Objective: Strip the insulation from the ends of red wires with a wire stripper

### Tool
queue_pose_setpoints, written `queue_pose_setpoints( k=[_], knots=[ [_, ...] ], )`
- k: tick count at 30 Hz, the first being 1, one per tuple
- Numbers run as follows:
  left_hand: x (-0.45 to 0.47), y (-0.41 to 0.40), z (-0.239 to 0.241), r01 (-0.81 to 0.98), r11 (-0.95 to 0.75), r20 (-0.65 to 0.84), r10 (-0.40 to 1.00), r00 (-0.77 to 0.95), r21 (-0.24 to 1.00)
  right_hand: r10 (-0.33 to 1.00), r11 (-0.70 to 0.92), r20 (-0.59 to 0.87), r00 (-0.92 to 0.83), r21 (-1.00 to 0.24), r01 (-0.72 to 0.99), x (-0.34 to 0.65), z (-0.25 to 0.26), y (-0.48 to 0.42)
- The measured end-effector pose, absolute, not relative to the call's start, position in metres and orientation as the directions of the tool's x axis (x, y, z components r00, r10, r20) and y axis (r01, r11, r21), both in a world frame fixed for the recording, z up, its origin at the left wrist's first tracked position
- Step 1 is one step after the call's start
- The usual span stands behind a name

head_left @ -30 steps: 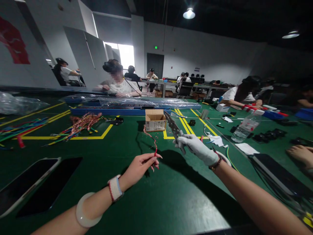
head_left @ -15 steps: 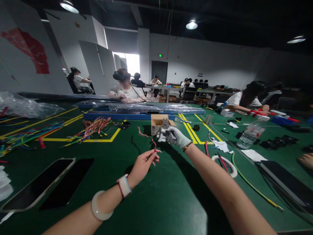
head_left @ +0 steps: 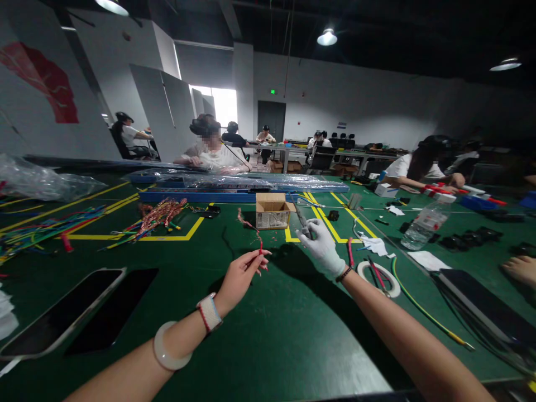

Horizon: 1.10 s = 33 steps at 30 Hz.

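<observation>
Bare, my left hand (head_left: 244, 274) pinches a red wire (head_left: 261, 244) between thumb and fingertips. The wire's far end is stripped to loose copper strands (head_left: 247, 222) that bend up and left above the table. My right hand (head_left: 321, 251), in a white glove, is closed around a slim grey hand tool (head_left: 300, 216), which points up and left; its exact kind I cannot make out. Just beyond my hands stands a small open cardboard box (head_left: 272, 219), with copper bits on the table in front of it.
Copper strands (head_left: 161, 216) and coloured wires (head_left: 50, 230) lie at left, near two phones (head_left: 62, 312). On the right are a tape roll (head_left: 393, 287), a yellow-green wire (head_left: 422, 312) and a water bottle (head_left: 425, 226). Wrapped blue rails (head_left: 201, 195) run along the back; co-workers sit beyond.
My right hand has drawn back to the right, away from the box and the wire, and the grey tool now points upward. My left hand still holds the red wire in nearly the same place.
</observation>
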<state>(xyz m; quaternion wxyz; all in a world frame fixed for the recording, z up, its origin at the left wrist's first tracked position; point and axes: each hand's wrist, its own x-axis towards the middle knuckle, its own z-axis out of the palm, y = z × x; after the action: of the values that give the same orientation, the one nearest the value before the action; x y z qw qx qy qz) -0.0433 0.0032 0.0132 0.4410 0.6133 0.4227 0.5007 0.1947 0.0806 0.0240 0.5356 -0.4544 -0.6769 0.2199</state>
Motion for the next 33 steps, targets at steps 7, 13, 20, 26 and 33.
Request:
queue_pose_setpoints(
  k=[7,13,20,26,33],
  knots=[
    [-0.047,0.012,0.010,0.127,-0.250,0.236,0.965,0.115,0.960,0.605,0.550,0.756,-0.251,-0.169,0.818,0.223,0.006,0.073],
    [-0.057,0.026,0.008,0.158,-0.250,0.244,0.968,0.055,0.955,0.639,0.570,0.734,-0.231,-0.250,0.783,0.218,-0.009,0.070],
    [-0.084,0.046,0.013,0.257,-0.204,0.223,0.974,-0.044,0.945,0.717,0.571,0.664,-0.210,-0.387,0.724,0.215,-0.021,0.073],
    [-0.147,0.062,0.031,0.325,-0.134,0.207,0.957,-0.203,0.936,0.723,0.606,0.642,-0.254,-0.414,0.679,0.216,-0.022,0.074],
    [-0.224,0.076,0.066,0.286,-0.081,0.212,0.861,-0.463,0.955,0.741,0.590,0.616,-0.266,-0.410,0.695,0.216,-0.028,0.075]
  ],
)
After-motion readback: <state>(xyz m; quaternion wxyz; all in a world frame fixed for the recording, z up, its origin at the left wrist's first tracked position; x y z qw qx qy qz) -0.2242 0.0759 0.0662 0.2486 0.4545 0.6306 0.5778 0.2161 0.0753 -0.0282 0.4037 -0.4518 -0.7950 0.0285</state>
